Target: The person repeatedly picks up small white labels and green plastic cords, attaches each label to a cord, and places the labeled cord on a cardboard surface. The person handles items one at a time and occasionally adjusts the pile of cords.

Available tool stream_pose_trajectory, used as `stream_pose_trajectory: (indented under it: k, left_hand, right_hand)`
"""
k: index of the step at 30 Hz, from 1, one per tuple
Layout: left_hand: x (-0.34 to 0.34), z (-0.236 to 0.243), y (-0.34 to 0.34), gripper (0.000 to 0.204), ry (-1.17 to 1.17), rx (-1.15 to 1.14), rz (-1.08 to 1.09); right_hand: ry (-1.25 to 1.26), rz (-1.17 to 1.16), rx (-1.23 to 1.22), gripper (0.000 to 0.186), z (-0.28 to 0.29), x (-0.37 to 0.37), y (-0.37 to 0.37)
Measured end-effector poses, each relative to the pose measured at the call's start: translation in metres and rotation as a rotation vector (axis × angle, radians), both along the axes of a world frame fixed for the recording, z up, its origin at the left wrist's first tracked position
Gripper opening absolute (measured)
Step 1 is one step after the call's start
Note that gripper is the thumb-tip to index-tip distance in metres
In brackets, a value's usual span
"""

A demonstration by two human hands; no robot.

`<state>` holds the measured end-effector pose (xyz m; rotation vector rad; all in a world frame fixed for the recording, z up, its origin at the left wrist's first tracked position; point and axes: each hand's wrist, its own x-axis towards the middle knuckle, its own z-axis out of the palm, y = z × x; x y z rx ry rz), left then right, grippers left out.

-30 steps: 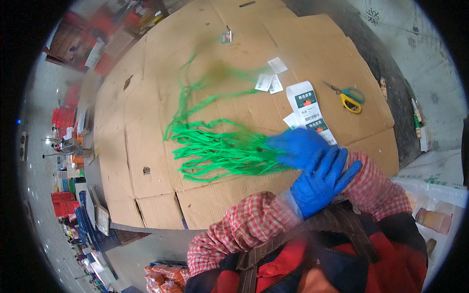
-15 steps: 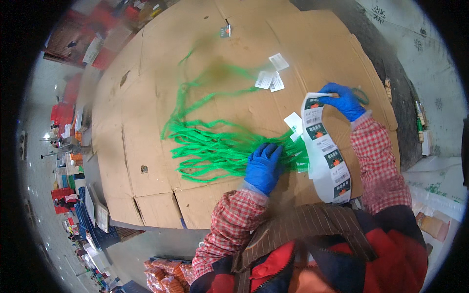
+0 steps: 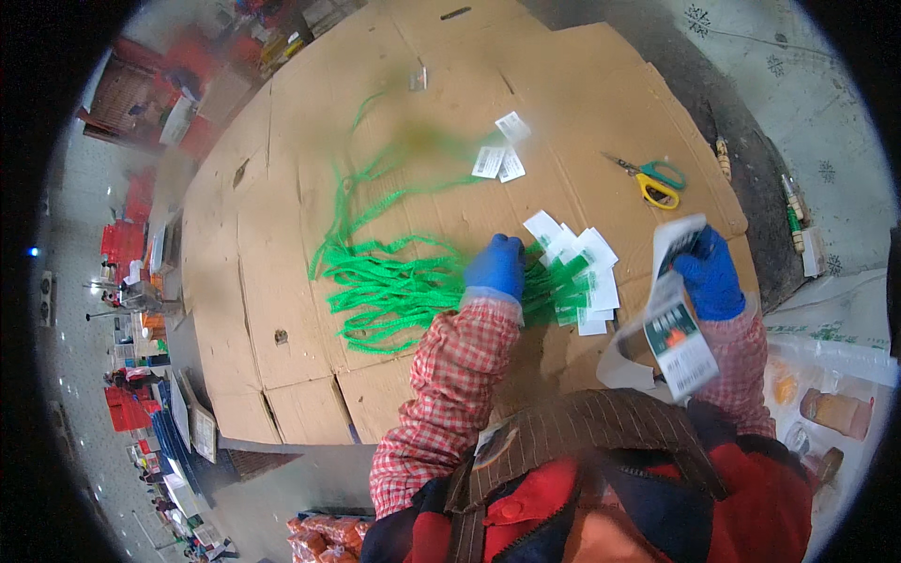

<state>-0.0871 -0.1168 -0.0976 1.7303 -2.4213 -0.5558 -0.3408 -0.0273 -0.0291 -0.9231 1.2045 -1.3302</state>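
Centre of frame: left hand (image 3: pixel 496 266), blue-gloved, on the bundle of green mesh strips (image 3: pixel 394 293); fingers curled, cannot tell whether its grip is clenched on them. Right hand (image 3: pixel 713 277), right of centre: grip grasping the strip of labels (image 3: pixel 681 349), which curls down toward lower right. White tags (image 3: pixel 599 248) fan out at the bundle's right end. Scissors (image 3: pixel 642 175) upper right, on cardboard (image 3: pixel 282 197).

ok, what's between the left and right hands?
Head view, going from the left hand: green mesh ends, white labels, a stretch of cardboard, then the printed label strip in the right hand.
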Motion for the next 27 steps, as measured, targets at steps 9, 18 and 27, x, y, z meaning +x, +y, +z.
stream_pose_trajectory:
  k: [9, 18, 27]
  left_hand:
    - [0.041, 0.059, 0.042, 0.024, 0.323, -0.404, -0.266]
    - [0.062, 0.086, 0.108, 0.051, 0.515, -0.615, 0.04]
    - [0.018, 0.027, 0.122, 0.036, 1.604, 0.557, 0.43]
  right_hand:
    - [0.055, 0.275, -0.086, 0.019, 0.025, 0.031, 0.001]
    - [0.191, 0.534, -0.034, 0.017, 0.017, 0.088, -0.012]
    - [0.143, 0.556, -0.114, 0.019, -0.001, 0.104, -0.009]
